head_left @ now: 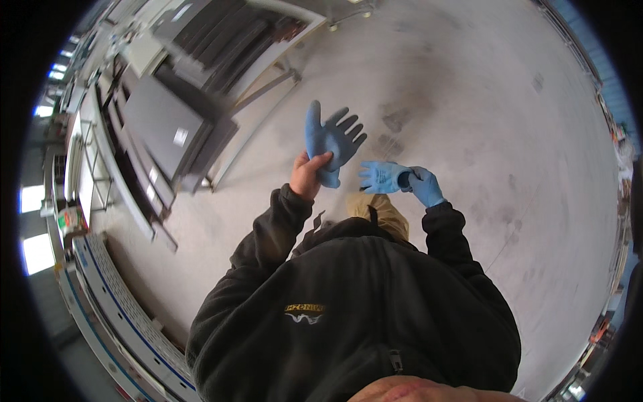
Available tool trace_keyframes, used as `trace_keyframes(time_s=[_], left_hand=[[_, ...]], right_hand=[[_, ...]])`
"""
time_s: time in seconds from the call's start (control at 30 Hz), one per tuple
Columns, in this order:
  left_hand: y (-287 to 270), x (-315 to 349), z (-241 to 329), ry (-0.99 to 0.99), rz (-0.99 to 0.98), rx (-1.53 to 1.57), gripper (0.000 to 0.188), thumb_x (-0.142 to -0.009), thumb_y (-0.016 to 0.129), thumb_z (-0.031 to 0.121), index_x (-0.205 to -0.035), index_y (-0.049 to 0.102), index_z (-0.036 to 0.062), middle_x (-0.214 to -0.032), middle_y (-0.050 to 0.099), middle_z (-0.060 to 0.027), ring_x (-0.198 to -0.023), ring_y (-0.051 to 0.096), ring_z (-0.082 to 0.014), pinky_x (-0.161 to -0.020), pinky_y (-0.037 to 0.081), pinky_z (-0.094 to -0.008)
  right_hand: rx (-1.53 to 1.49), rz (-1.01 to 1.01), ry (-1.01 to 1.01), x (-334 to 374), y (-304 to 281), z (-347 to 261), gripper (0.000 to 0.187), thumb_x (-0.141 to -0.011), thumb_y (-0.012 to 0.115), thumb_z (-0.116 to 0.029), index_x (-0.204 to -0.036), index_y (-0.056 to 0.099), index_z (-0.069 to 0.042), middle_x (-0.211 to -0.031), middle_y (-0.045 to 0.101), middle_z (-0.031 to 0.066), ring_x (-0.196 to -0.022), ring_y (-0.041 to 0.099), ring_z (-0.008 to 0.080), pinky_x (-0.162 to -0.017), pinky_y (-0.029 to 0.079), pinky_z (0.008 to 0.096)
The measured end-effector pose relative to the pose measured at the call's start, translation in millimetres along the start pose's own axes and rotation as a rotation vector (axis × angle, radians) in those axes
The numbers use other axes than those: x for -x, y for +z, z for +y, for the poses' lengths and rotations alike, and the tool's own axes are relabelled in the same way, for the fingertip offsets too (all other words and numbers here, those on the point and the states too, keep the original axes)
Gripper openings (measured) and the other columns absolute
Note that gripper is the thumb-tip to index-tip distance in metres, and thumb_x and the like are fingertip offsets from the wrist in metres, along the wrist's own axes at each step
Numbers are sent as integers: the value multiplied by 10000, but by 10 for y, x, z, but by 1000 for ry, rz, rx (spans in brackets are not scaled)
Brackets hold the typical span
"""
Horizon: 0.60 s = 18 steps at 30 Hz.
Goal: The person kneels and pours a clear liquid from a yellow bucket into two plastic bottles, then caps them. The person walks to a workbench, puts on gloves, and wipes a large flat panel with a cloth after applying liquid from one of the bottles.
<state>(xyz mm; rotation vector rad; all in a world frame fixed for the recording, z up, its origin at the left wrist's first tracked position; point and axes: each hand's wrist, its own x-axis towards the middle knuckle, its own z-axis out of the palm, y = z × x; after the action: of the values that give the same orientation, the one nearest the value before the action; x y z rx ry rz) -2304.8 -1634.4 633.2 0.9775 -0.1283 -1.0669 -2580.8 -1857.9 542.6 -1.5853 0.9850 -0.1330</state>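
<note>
A: Left hand first. Condition of the grip?
B: The left hand (306, 178) is bare and closed on the upright blue glove (333, 139). Its thumb lies across the lower part of the glove; the glove's fingers point up and spread toward the right.

A: And the right hand?
B: The right hand (426, 188) wears a light-blue work glove, its end meeting the dark sleeve. The fingers pinch the sideways blue glove (382, 177) at its cuff.

A: Orientation of that second piece?
B: Fingers to the left, dark cuff opening toward the right hand. Printing shows on its surface.

A: Location of both held gloves?
B: In the air in front of the person, just beside one another, a gap between them. Tan cloth (382, 213) shows below the sideways one, past the collar of the dark zipped jacket (348, 301).

A: Surroundings?
B: Grey, stained floor (495, 87) ahead. To the left, dark flat panels (161, 124) bearing a white label (180, 137); beyond them, a worktable (281, 53) loaded with dark boards (221, 40). Lower left, a long white panel (124, 301) with a blue stripe.
</note>
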Motion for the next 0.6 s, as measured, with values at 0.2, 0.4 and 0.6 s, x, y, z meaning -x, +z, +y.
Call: trace_keyframes(time_s=[0.2, 0.4, 0.6], left_hand=[[1065, -2321, 906, 47, -127, -432, 323, -977, 684, 109, -1255, 623, -42, -1098, 707, -57, -978, 679, -184, -851, 554, -362], [2601, -4080, 2107, 442, -414, -1395, 253, -911, 741, 148, -1103, 658, 6, -940, 685, -194, -804, 710, -345, -722, 565, -413], [3416, -5231, 3260, 1027, -588, -1518, 122, -869, 688, 151, -874, 649, 36, -749, 603, -78, -590, 659, -229, -490, 528, -356]], right_hand=[[-108, 96, 72, -2014, -655, -183, 256, -1001, 619, -151, -1137, 719, 42, -888, 742, 90, -741, 709, 160, -714, 586, 321], [62, 27, 65, -4002, -1633, -1471, 259, -1017, 614, -226, -1053, 723, 6, -875, 754, 120, -819, 716, 176, -747, 571, 349], [716, 76, -182, -5653, -1711, -2945, 190, -953, 707, -211, -1012, 737, -33, -869, 735, 108, -808, 700, 178, -740, 566, 371]])
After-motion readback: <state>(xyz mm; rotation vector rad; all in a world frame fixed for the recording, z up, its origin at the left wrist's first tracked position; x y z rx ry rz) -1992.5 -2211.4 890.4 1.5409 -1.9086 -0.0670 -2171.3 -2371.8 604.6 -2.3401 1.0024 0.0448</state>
